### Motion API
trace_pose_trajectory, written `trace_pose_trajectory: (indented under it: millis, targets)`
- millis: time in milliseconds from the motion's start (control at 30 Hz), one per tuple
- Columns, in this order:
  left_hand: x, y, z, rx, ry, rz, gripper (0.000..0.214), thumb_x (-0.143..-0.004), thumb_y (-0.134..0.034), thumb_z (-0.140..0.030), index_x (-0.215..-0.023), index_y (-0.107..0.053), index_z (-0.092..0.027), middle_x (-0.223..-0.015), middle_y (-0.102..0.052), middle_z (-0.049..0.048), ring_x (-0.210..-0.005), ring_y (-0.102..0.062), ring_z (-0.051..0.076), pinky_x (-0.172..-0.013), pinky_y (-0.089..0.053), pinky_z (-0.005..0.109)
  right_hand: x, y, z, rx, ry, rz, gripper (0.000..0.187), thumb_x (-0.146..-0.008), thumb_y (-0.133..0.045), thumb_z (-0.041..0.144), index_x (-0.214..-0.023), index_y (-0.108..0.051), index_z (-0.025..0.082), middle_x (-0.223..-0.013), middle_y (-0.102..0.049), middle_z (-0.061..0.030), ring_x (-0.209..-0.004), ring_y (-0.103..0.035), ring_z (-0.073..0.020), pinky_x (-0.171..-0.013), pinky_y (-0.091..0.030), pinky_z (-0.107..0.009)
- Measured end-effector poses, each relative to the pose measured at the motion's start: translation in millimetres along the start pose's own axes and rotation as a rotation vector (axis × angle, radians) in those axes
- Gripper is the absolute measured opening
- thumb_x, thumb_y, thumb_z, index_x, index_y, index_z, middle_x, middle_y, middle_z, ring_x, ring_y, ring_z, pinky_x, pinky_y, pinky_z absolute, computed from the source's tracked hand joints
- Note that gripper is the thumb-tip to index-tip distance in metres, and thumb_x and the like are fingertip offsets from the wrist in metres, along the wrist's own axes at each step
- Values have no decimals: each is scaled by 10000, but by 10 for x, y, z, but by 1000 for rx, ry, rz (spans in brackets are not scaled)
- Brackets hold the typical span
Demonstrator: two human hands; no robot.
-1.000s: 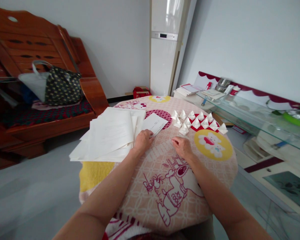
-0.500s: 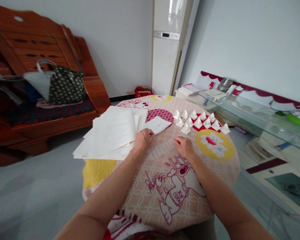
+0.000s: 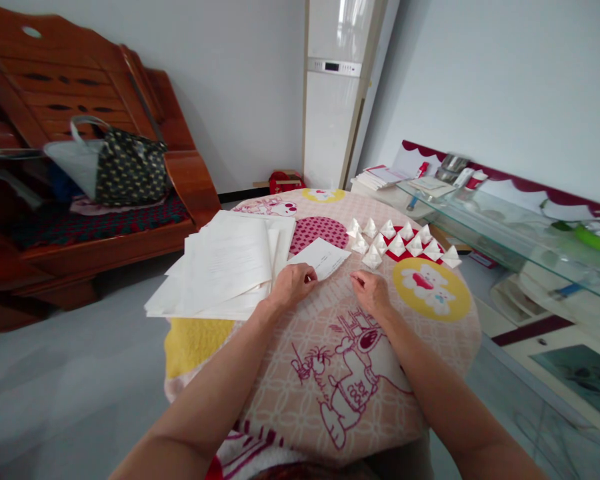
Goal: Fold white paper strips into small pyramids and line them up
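Note:
A small white sheet of paper with a few printed lines lies at the middle of the cloth-covered round table. My left hand pinches its near edge, fingers closed. To the right, my right hand rests on the cloth with its fingers curled together; whether anything is between them is hidden. Left of the sheet, a loose stack of white papers overhangs the table's edge. Beyond my right hand stand several small folded white paper pyramids, in rough rows.
A glass-topped cabinet with papers, a cup and metal containers runs along the right wall. On the left is a wooden bench holding a dark patterned bag. A tall white air conditioner stands in the back corner.
My left hand has shifted a little to the right, bringing the small sheet along toward my right hand. My right hand has barely moved.

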State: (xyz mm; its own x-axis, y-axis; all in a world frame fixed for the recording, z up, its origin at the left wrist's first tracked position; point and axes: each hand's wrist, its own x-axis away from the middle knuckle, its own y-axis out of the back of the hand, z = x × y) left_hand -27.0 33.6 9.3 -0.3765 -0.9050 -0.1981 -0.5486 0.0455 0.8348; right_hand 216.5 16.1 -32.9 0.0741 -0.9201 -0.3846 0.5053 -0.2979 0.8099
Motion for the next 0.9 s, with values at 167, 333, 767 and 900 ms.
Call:
trace_pose_trajectory:
  millis: [167, 333, 767, 900]
  targets:
    - [36, 89, 21, 194, -96, 89, 117, -815, -646, -166, -774, -756, -152, -776, -739, 34, -694, -629, 135, -676, -468, 229, -9, -10, -46, -22, 29, -69, 294, -854, -568, 112, -1071, -761, 162, -944, -740, -105, -833, -669, -227, -781, -507, -317]
    - [44, 99, 10, 435, -94, 161, 78, -769, -696, -198, -726, -730, -143, -681, -689, 6, -625, -572, 104, -601, -423, 207, 8, 11, 0, 27, 178, -93, 396, -817, -617, 62, -1162, -760, 195, -1212, -689, -134, -1118, -636, -278, -988, -528, -399]
    - [-5, 32, 173, 730, -41, -43, 225, -851, -651, -254, -1017, -738, -129, -982, -762, 96, -862, -707, 172, -808, -593, 300, 4, 94, -60, -331, 361, 58, 223, -860, -666, 188, -1027, -813, 194, -1092, -782, -110, -976, -733, -245, -851, -582, -367]
    - [-8, -1, 317, 286, -156, 31, 571, -743, -594, -27, -1286, -684, -180, -1344, -693, 109, -1248, -640, 244, -1110, -514, 433, 0, 135, -143, -423, 289, -7, 227, -825, -675, 189, -992, -829, 197, -1085, -795, -113, -994, -749, -259, -901, -589, -391]
